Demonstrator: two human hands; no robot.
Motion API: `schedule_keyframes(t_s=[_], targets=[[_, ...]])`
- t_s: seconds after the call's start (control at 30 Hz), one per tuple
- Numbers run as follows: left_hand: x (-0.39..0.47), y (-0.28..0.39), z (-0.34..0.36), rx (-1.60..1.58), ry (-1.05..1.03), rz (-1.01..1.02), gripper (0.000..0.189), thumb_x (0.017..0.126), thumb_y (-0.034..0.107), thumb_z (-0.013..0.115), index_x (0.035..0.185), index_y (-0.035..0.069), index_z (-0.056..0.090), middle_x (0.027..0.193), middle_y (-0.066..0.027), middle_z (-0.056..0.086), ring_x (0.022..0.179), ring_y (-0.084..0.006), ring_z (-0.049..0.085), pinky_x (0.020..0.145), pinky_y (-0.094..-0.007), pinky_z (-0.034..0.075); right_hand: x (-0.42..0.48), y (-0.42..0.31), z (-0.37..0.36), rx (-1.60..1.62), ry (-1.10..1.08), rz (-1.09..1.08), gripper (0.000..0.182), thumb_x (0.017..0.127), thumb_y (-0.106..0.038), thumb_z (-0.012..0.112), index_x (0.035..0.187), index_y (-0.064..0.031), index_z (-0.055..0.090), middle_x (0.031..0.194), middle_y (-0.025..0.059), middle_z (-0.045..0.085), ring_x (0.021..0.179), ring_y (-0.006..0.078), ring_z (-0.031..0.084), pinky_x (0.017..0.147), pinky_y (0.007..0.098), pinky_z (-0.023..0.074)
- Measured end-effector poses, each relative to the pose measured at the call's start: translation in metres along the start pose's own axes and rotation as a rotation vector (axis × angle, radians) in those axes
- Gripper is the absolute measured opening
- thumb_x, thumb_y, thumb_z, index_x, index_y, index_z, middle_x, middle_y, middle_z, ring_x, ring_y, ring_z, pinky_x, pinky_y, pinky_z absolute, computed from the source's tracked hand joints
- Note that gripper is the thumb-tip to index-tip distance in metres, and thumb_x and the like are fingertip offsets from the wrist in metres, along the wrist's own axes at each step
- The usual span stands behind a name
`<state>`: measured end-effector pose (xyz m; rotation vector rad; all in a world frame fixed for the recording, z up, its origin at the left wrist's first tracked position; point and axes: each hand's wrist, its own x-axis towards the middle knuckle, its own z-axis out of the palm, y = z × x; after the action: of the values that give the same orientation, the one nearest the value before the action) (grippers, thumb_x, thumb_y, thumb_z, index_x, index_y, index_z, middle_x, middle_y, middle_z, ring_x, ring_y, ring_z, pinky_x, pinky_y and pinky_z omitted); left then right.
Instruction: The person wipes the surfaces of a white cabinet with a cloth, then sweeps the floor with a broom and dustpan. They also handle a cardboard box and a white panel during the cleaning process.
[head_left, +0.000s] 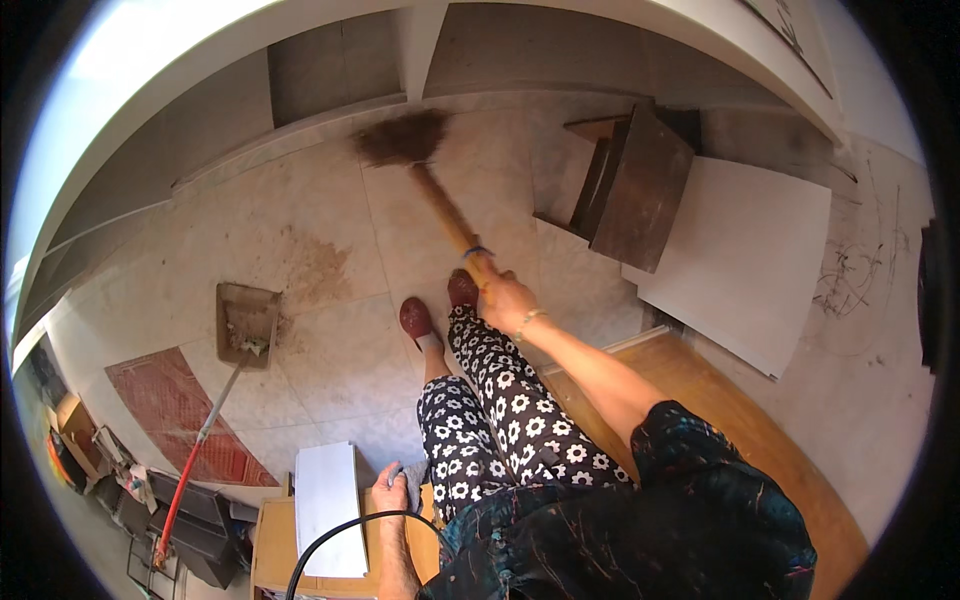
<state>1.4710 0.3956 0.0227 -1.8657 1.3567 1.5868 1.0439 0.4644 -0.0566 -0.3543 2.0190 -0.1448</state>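
My right hand (507, 298) grips the yellowish handle of a short broom (444, 206) held out ahead of my feet. Its dark bristle head (405, 137) is blurred and lies over the tiled floor near the far ledge. Down by my thigh, my left hand (391, 491) is closed around a grey cloth (415, 480). Left of my feet stands a long-handled dustpan (247, 322) with some debris in it; its red and grey handle (196, 442) slants towards the lower left. A brown patch of dirt (322, 266) spreads over the tiles beside the pan.
A dark wooden stool-like piece (645, 187) lies at the right against a white board (750, 255). A red patterned mat (184, 412) lies at left. By my left arm is a wooden cabinet (274, 540) with a white sheet (330, 510) on top. A black cable (330, 536) arches nearby.
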Motion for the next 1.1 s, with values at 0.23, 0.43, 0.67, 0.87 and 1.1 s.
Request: schedule_keyframes(t_s=[0.23,0.43,0.67,0.87,1.1], targets=[[-0.003,0.004,0.005,0.152,-0.049,-0.075,0.023,0.079,0.007,0.057,0.101,0.001,0.063,0.093,-0.0074,0.064,0.085,-0.0147,0.058,0.079,-0.0271,0.046,0.08,0.038,-0.027,0.137,0.051,0.14,0.072,0.07,-0.016,0.056,0.135,-0.0016,0.028,0.119,0.0258,0.048,0.105,0.0379,0.051,0.088,0.0393,0.0436],[0.004,0.013,0.004,-0.018,-0.065,-0.068,0.023,0.08,0.004,0.056,0.102,0.001,0.062,0.093,-0.0079,0.064,0.084,-0.0144,0.058,0.078,-0.0275,0.047,0.059,-0.074,0.013,0.117,0.097,0.186,0.069,0.07,-0.01,0.055,0.131,0.0059,0.027,0.116,0.0249,0.048,0.107,0.0367,0.05,0.09,0.0376,0.0424],[0.016,0.077,0.007,0.133,-0.073,0.21,0.04,0.068,-0.006,0.045,0.103,0.0,0.063,0.125,-0.0202,0.048,0.12,-0.0266,0.043,0.101,-0.0333,0.031,0.004,-0.015,0.014,0.141,0.011,-0.238,0.082,0.068,-0.011,0.057,0.138,0.0001,0.016,0.1,0.03,0.054,0.09,0.0404,0.056,0.074,0.0411,0.0484],[0.0,0.179,0.049,0.073,-0.207,0.25,0.036,0.076,-0.002,0.047,0.11,0.001,0.06,0.104,-0.0123,0.06,0.092,-0.0193,0.057,0.084,-0.0296,0.044,-0.101,-0.004,0.033,0.516,0.057,-0.308,0.087,0.065,-0.016,0.062,0.135,0.0044,0.014,0.088,0.0247,0.056,0.076,0.0363,0.058,0.065,0.0394,0.0481],[0.022,0.192,0.086,-0.299,-0.44,0.044,0.057,0.082,0.048,0.058,0.109,-0.002,0.052,0.089,-0.0089,0.06,0.079,-0.0178,0.058,0.072,-0.0297,0.049,-0.177,-0.004,0.059,0.445,-0.035,-0.36,0.084,0.071,-0.02,0.059,0.134,0.0072,0.01,0.094,0.0278,0.053,0.079,0.0387,0.058,0.069,0.0417,0.0488]])
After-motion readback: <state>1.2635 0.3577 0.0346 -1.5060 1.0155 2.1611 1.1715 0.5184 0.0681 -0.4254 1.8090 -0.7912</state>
